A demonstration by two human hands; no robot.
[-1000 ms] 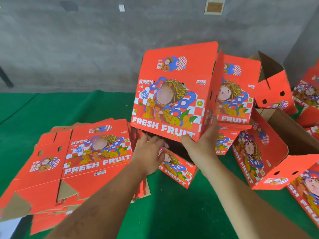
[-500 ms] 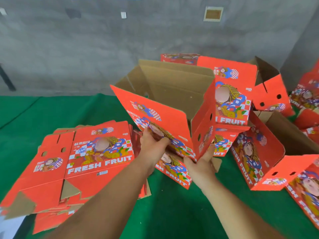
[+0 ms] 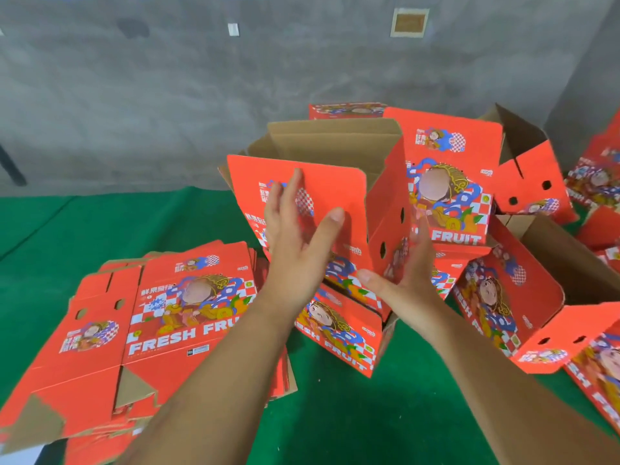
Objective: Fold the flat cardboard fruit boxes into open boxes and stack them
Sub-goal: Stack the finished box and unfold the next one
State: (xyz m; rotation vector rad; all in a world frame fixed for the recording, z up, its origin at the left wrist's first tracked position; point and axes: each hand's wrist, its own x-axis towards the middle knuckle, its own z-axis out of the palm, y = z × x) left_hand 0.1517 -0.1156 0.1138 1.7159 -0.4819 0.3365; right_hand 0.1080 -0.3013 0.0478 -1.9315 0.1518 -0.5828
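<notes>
On the left we are seeing a stack of flat red cardboard boxes (image 3: 161,333) lying on the green table cover (image 3: 352,427), the top one reading "FRESH FRUIT" in white under a cartoon figure, with Chinese characters we cannot read. In the middle we are looking at the half-opened box (image 3: 339,189), its brown inside showing and its round-holed side panel facing right; it is sitting just above another printed box (image 3: 339,333) carrying the same lettering. Behind it to the right a folded box (image 3: 449,182) is showing "FRUIT", and further right open boxes (image 3: 536,290) are lying tipped, crowding that side. A grey concrete wall (image 3: 167,95) is running behind everything.

Our left hand (image 3: 298,239) is spreading open, fingers straight, palm pressing flat on the box's red front flap. Our right hand (image 3: 406,273) is also staying open, thumb out, cupping the lower right corner by the holed panel without closing round it
</notes>
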